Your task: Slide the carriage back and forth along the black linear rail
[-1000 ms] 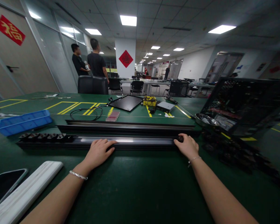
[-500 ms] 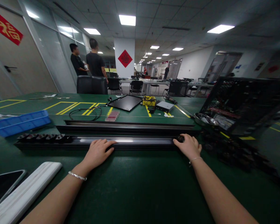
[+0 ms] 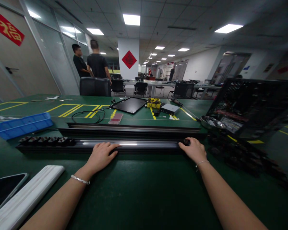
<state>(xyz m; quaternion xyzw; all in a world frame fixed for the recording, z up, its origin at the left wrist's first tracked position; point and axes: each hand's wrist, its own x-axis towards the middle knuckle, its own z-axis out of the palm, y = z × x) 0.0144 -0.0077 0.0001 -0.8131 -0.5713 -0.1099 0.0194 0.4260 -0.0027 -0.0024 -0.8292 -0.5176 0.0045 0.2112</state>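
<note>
A long black metal rail (image 3: 144,144) with a shiny channel lies across the table in front of me. My left hand (image 3: 102,156) grips its near edge around the middle, fingers over the top and thumb along the front. Toward the rail's right end, my right hand (image 3: 194,149) pinches a small dark part (image 3: 186,142) between thumb and fingers; the hand covers much of it. Several black pieces with metallic tops (image 3: 44,141) sit in a row at the rail's left end. Just behind lies a second black rail (image 3: 132,131), parallel to the first.
A blue bin (image 3: 22,125) stands at left, with a long white bar (image 3: 28,196) and a phone (image 3: 6,188) nearer me. Dark parts (image 3: 244,156) are heaped at right below an open black case (image 3: 254,105) and a metal bowl (image 3: 212,123). A flat black panel (image 3: 128,105) lies farther back.
Both hands keep their places on the rail and the small part. In the background, the two standing people have shifted slightly.
</note>
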